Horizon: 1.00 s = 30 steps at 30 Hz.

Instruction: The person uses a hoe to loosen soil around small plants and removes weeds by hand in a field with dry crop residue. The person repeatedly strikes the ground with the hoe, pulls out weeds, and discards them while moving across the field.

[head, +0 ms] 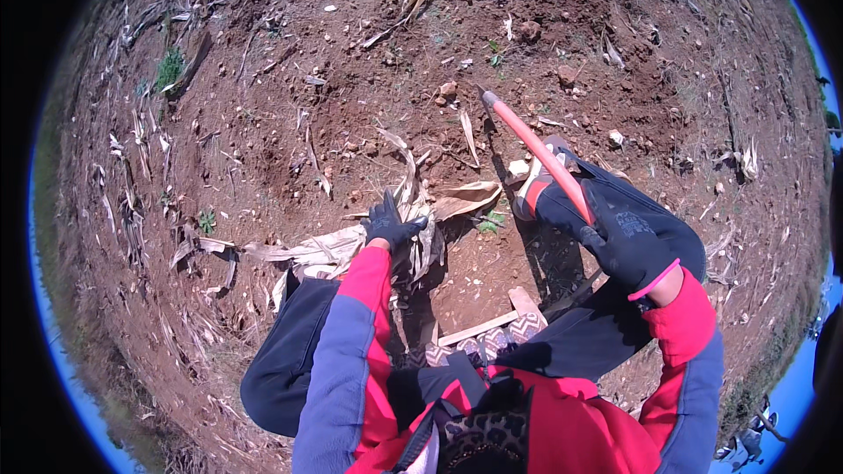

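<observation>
In a black work glove, my right hand grips a long tool by its orange-red handle. The tool slants up and left over my right shoe to a grey collar and a dark pointed end. My left hand, also gloved in black, rests at a clump of dry corn husks with thumb and fingers apart. Whether it touches the husks is hard to tell. A broad dry leaf sticks out of the clump to the right.
I sit low on a wooden-framed stool with a patterned seat, knees spread wide. Reddish-brown soil with scattered dry husks and stones surrounds me. A pale stone lies by my right shoe. Small green weeds grow at upper left.
</observation>
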Tool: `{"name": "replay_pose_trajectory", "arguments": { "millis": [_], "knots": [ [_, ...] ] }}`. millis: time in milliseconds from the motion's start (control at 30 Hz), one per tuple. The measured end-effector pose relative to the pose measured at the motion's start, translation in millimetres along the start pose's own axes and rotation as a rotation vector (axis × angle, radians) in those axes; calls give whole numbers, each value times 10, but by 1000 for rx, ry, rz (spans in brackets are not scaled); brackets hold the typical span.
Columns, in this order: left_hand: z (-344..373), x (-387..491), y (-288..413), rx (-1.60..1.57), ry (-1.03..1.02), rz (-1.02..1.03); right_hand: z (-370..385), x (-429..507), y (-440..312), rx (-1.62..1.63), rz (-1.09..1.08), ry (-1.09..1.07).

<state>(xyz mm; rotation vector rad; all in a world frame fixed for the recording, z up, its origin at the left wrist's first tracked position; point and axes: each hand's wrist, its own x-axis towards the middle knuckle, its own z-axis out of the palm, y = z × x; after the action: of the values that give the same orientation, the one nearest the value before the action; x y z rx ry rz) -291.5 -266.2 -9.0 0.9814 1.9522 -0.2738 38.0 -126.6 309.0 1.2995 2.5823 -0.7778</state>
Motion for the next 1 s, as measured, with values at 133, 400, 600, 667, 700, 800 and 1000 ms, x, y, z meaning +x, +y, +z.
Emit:
{"name": "replay_pose_trajectory", "arguments": {
  "millis": [133, 400, 600, 667, 700, 800, 1000],
  "knots": [
    [446, -459, 333, 233, 149, 116, -30, -52, 48, 26, 25, -41],
    [837, -428, 402, 371, 246, 206, 35, -62, 129, 1, 4, -4],
    [720, -85, 368, 270, 214, 264, -75, -86, 81, 54, -60, -48],
    [410, 7, 290, 153, 270, 216, -110, -84, 37, 111, -48, 37],
    [221, -1, 213, 183, 385, 251, -133, -89, 22, 155, -54, 89],
    [-598, -38, 0, 133, 530, 171, -181, -102, -1, 167, -127, 177],
    [-2308, -834, -963, 355, 897, 161, -212, -182, 32, 162, 201, -193]
  ]
}}
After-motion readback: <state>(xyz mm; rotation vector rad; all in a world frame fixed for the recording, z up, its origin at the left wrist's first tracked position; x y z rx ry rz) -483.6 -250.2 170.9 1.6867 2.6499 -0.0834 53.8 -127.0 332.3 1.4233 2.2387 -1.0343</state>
